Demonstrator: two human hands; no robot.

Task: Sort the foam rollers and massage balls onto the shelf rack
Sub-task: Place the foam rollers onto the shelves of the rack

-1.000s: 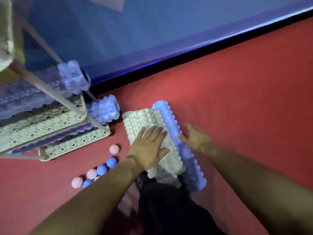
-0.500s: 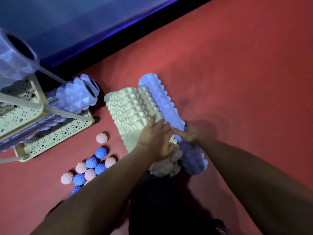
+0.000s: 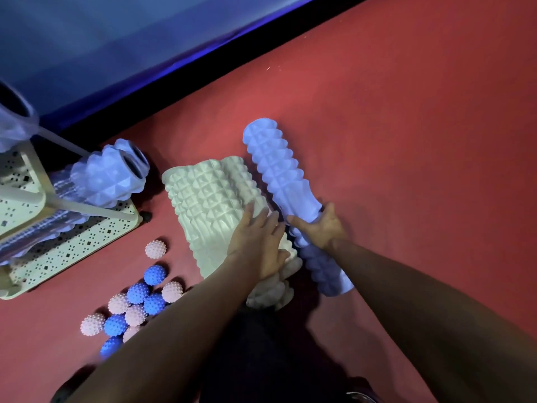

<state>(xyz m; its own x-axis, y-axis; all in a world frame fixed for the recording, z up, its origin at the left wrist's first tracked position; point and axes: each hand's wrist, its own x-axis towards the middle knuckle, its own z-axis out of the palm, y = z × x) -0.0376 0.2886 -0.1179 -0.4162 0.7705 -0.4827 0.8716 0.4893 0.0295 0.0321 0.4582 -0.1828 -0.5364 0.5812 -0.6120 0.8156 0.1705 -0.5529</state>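
Exercise or fitness room, seen from above at floor level. The red matted floor (image 3: 392,112) meets a dark skirting strip (image 3: 186,74) below a blue-lit wall (image 3: 116,33). The equipment on view is that of a gym or physiotherapy space: ridged blue foam rollers (image 3: 279,170) and cream foam rollers (image 3: 209,205) lying on the floor, a cluster of spiked pink and blue massage balls (image 3: 136,303) beside them, and a cream perforated-metal shelf rack (image 3: 72,242) at the left already carrying further rollers (image 3: 107,175). No furniture of a home or office appears.
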